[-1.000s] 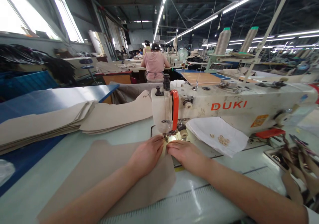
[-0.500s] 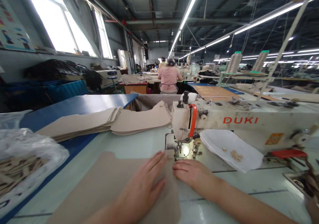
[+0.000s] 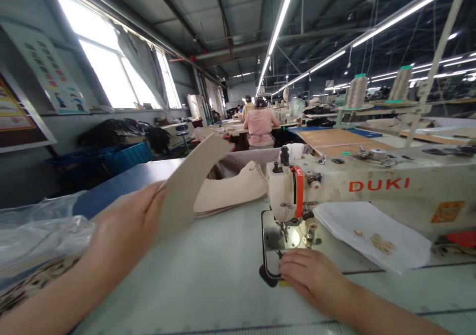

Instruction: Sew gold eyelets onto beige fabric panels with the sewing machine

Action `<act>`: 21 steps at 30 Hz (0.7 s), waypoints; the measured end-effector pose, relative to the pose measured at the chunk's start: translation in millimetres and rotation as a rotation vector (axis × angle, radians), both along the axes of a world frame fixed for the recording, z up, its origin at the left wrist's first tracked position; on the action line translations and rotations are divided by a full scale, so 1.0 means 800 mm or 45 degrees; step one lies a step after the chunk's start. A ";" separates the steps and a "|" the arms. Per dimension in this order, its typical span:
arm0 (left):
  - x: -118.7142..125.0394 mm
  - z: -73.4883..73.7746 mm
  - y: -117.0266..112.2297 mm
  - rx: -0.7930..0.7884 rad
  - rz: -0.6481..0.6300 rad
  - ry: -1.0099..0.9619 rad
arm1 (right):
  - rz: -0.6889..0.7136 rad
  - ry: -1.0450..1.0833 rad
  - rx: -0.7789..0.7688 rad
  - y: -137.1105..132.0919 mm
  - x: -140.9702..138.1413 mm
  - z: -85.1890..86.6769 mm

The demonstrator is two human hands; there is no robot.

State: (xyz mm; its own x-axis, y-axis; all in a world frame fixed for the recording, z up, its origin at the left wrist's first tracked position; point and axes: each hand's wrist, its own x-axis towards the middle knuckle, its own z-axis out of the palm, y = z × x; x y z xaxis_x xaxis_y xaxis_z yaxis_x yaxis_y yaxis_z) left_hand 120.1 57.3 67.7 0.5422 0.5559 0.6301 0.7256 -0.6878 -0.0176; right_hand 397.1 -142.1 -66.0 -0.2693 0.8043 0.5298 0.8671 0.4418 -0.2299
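My left hand (image 3: 128, 221) is closed on a beige fabric panel (image 3: 189, 181), which it holds up and tilted above the table. The panel is slightly blurred and covers part of the stacks behind it. A stack of beige cut pieces (image 3: 234, 191) lies past it, left of the sewing machine (image 3: 282, 191). My right hand (image 3: 316, 278) rests at the front edge of the machine's metal plate (image 3: 273, 238), just before the needle area. Its fingers are curled together, and a small dark tip shows by them; what they hold, if anything, is hidden.
On the machine bed a white cloth (image 3: 368, 226) carries several small metal rings (image 3: 382, 244). A clear plastic bag (image 3: 48, 235) of beige strips stands at the left. Thread cones (image 3: 357, 92) rise at the back right. A person in pink (image 3: 260, 124) sits ahead.
My left hand has gone from lying flat on the panel to gripping it, lifting it up and left off the table. My right hand stays by the plate. The view has shifted left.
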 end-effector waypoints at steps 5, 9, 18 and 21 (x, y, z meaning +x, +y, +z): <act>0.142 0.017 0.044 -0.014 -0.021 0.173 | -0.044 0.046 -0.001 0.000 0.003 -0.003; 0.187 -0.078 0.072 -0.161 -0.084 0.291 | -0.056 -0.017 0.009 0.005 0.005 -0.011; 0.170 -0.131 0.084 -0.278 -0.110 0.297 | 0.029 0.036 0.011 0.011 0.008 -0.018; 0.140 -0.105 0.108 -0.270 0.045 0.230 | 0.033 0.044 0.015 0.010 0.007 -0.016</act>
